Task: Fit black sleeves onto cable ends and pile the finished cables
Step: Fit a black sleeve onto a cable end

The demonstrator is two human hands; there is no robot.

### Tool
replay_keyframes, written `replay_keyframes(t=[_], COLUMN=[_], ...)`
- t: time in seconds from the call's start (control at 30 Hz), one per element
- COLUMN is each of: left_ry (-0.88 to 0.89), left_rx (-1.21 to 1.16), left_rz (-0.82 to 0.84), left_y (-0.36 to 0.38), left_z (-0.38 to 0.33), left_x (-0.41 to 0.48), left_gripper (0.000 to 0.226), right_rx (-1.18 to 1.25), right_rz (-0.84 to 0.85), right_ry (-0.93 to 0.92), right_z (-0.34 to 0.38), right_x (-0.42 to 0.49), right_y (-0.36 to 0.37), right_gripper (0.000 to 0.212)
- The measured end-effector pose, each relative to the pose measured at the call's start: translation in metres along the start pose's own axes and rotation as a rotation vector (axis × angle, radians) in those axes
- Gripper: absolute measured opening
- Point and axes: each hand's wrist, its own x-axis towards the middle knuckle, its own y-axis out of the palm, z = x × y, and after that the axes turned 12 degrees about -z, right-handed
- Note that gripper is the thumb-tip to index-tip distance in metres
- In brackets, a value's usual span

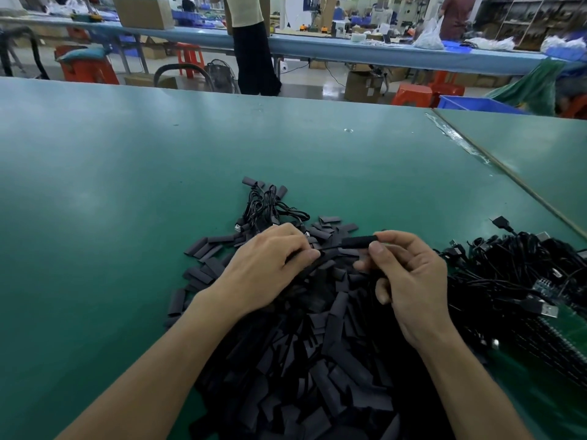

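A black sleeve [359, 241] sits on the end of a thin black cable [328, 248], held just above the table. My right hand [409, 277] pinches the sleeve's right end between thumb and forefinger. My left hand [270, 268] grips the cable a little to the left of the sleeve. Below both hands spreads a big heap of loose flat black sleeves [317, 360]. Just beyond my left hand lies a small pile of sleeved cables [270, 204].
A tangle of black USB cables [514, 274] lies at the right on the green table [127, 185]. A taped seam [460, 142] joins a second table at the far right. Beyond the far edge stand red stools, boxes and people at other benches.
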Motion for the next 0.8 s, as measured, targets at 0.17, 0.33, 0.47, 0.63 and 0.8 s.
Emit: replay_keyframes(t=[0.17,0.33,0.47,0.63,0.8], left_ry=[-0.164,-0.526,-0.719,-0.803,-0.544], left_rx=[-0.009,-0.071,0.057,0.077,0.105], left_rz=[-0.303,-0.401,-0.189,-0.09,-0.262], left_y=[-0.006,-0.013,-0.01,-0.003,0.001], left_z=[-0.005,0.01,0.03,0.032,0.009], left_x=[0.015,0.067,0.097,0.102,0.09], left_gripper=[0.041,0.042,0.027,0.053,0.065], right_rx=[-0.207,-0.795,-1.24,-1.295,-1.073], right_rz=[0.009,-0.042,0.047,0.099,0.02], right_ry=[-0.175,-0.549,-0.517,-0.4,-0.393], right_z=[0.012,0.024,0.028,0.026,0.017], right_x=[0.002,0.009,0.006,0.007,0.019], right_y=[0.001,-0.011,-0.015,-0.021,-0.031], right_gripper=[0.021,0.023,0.029,0.027,0.011])
